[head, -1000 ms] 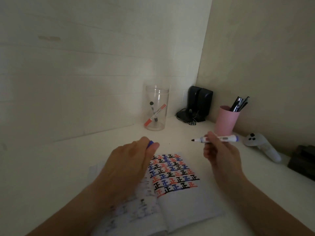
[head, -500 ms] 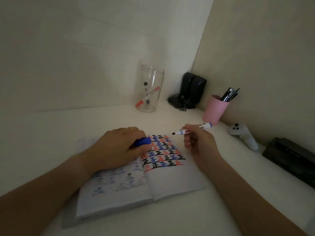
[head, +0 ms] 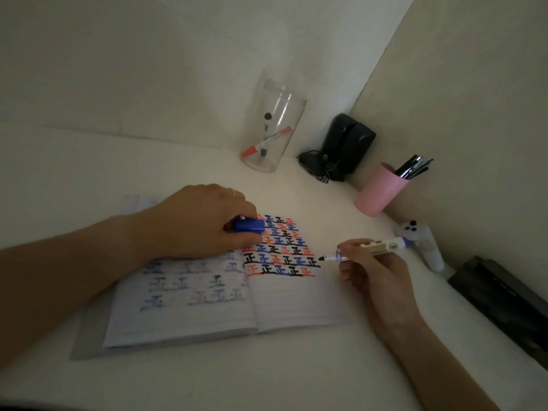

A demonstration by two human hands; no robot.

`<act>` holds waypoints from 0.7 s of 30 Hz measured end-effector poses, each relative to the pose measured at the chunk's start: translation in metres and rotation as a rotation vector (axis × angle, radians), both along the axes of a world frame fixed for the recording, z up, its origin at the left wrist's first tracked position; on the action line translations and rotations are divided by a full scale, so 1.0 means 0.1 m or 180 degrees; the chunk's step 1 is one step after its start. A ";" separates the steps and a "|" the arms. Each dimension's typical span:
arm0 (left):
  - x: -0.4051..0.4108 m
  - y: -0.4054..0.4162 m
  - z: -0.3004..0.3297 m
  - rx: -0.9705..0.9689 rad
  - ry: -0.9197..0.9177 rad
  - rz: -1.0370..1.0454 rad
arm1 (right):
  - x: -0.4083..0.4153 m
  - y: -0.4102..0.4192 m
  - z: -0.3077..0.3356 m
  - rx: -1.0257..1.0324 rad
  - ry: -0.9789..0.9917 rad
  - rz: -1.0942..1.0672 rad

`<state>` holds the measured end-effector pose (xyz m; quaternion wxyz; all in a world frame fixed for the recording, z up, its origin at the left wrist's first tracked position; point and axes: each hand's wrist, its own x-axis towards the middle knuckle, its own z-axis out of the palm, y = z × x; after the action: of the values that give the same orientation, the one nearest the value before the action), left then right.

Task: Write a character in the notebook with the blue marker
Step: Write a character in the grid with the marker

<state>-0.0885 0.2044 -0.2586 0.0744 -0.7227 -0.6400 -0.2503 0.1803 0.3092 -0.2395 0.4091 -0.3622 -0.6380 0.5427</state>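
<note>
An open notebook [head: 296,304] lies on the white desk, its right page filled at the top with rows of red, blue and black characters. My left hand [head: 198,223] rests on the left page and is closed around the blue marker cap [head: 249,226]. My right hand [head: 373,271] holds the uncapped blue marker [head: 370,251] nearly level. Its tip hangs just past the right end of the character rows, slightly above the page.
At the back stand a clear jar [head: 271,129] with a red and a black marker, a black speaker [head: 344,146] with cables, and a pink cup [head: 381,188] of pens. A white controller [head: 421,241] and a dark box [head: 504,304] lie to the right, by the wall.
My view tilted down toward the desk. My left hand with the cap settled onto the left page. My right hand brought the marker lower, its tip beside the last rows of characters.
</note>
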 end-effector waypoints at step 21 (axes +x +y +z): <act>0.02 -0.01 0.05 -0.0092 -0.0001 0.0024 | -0.02 0.04 -0.12 0.0735 -0.1011 -0.0384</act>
<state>-0.0869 0.2034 -0.2540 0.0648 -0.7212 -0.6462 -0.2408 0.1787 0.3133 -0.2519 0.3740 -0.4314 -0.7296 0.3765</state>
